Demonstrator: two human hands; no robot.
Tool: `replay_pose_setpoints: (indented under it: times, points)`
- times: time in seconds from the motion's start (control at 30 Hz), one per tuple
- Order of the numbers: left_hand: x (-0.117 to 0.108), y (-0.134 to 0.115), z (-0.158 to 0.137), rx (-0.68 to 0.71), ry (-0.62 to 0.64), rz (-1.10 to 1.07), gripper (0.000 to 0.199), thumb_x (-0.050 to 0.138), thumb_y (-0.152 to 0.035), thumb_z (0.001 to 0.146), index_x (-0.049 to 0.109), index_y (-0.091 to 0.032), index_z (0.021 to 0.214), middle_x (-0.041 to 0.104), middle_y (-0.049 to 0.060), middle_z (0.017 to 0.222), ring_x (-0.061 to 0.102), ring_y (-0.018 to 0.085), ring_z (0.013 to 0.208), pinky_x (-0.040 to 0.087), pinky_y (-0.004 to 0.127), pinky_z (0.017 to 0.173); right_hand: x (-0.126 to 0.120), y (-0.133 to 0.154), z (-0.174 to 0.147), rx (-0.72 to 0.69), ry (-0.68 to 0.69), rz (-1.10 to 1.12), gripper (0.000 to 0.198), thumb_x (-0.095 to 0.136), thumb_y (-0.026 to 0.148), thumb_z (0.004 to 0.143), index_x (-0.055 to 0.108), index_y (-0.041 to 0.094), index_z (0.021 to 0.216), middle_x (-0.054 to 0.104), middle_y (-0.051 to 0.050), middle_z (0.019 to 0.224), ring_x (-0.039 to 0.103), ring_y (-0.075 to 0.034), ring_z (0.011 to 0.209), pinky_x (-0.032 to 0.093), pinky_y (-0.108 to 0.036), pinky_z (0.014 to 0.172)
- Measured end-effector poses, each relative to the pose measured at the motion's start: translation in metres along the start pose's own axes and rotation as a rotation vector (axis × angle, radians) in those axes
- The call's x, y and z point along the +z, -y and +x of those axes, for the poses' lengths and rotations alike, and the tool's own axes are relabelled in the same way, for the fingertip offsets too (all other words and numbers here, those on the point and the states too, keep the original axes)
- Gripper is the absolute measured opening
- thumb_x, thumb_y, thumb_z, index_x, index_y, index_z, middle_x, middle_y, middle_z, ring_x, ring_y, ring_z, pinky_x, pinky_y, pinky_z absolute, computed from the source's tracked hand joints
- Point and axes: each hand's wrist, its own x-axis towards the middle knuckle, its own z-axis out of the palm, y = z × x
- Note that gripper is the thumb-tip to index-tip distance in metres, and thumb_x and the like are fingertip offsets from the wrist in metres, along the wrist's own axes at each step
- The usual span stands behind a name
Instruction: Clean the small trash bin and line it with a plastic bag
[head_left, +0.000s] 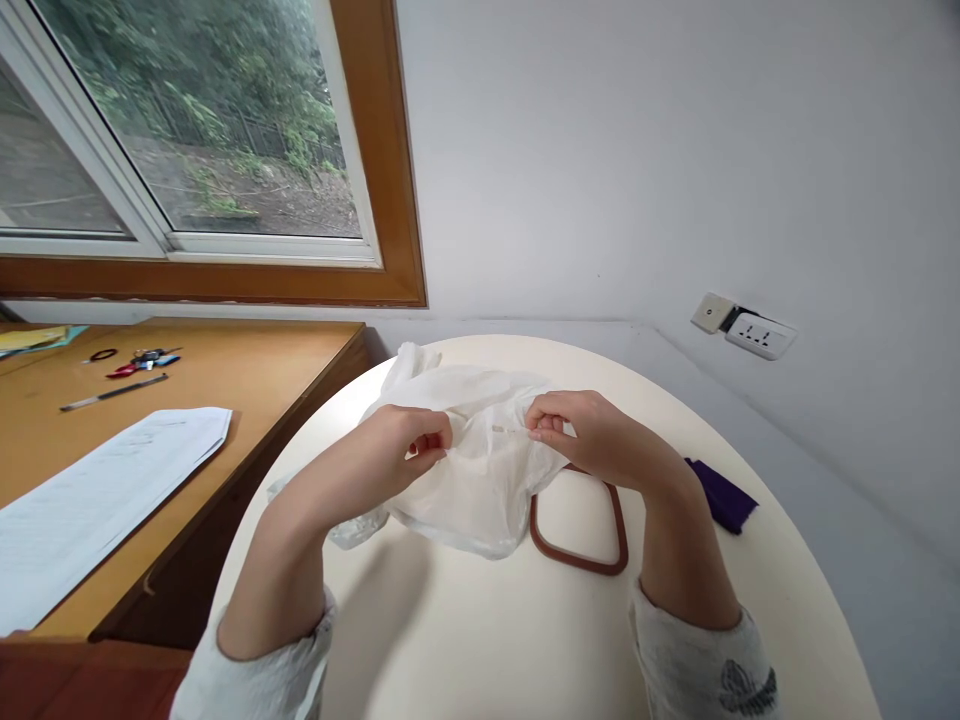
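Note:
A thin white plastic bag lies crumpled on the round cream table. My left hand pinches its left side, fingers closed on the film. On the opposite side my right hand grips the bag between thumb and fingertips. Between the two hands the plastic is spread, with a small beige spot showing on it. A brown frame with rounded corners rests flat under my right wrist, its upper left part covered by the bag. What the bag contains, if anything, cannot be made out.
A dark purple cloth lies near the table's right edge. To the left, a wooden desk carries papers, a pen and keys. Behind the table is a white wall with a socket.

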Motion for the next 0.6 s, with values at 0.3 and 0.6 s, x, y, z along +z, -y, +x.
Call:
replay_pose_setpoints:
  times: [0.3, 0.6]
  points:
    - [-0.009, -0.012, -0.011, 0.101, 0.170, -0.064, 0.014, 0.044, -0.020, 0.081, 0.056, -0.021, 0.073, 0.060, -0.004, 0.074, 0.050, 0.010, 0.066, 0.038, 0.021, 0.061, -0.014, 0.001, -0.018, 0.024, 0.174, 0.008, 0.013, 0.044, 0.018, 0.077, 0.055, 0.021, 0.070, 0.057, 0.002, 0.071, 0.049, -0.011, 0.066, 0.035, -0.024, 0.061]
    - [-0.005, -0.015, -0.017, 0.112, 0.377, -0.014, 0.016, 0.046, -0.012, 0.075, 0.058, -0.022, 0.075, 0.061, -0.005, 0.073, 0.052, 0.009, 0.066, 0.037, 0.020, 0.061, -0.013, -0.003, -0.021, 0.142, 0.364, -0.031, 0.012, 0.048, 0.017, 0.070, 0.059, 0.021, 0.067, 0.061, 0.001, 0.070, 0.050, -0.013, 0.065, 0.033, -0.025, 0.056]
